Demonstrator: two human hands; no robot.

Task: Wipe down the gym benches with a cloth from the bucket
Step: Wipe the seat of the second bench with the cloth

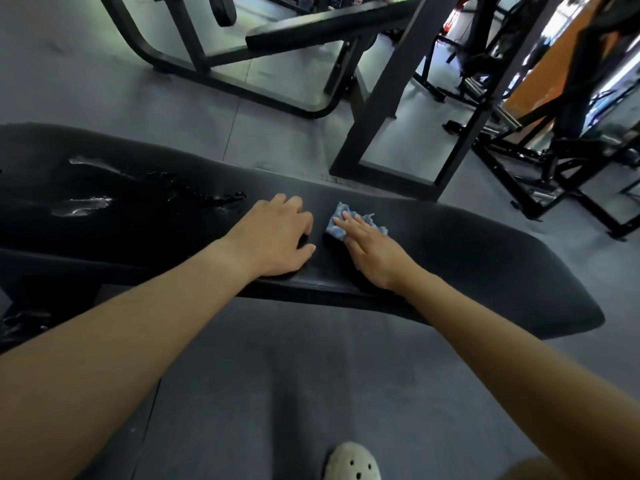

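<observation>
A long black padded gym bench (pixel 485 265) runs across the view from left to right. Its left part is cracked and torn, with pale worn patches. A small blue cloth (pixel 337 228) lies on the middle of the pad. My right hand (pixel 374 252) presses flat on the cloth with straight fingers. My left hand (pixel 277 237) rests on the pad just left of the cloth, its fingers bent down onto the surface, holding nothing. No bucket is in view.
Grey rubber floor mats surround the bench. A black steel rack frame (pixel 391 109) stands just behind it. Another black bench (pixel 329 26) on a curved frame sits further back, with more machines at the right. My pale perforated shoe (pixel 353 462) is below.
</observation>
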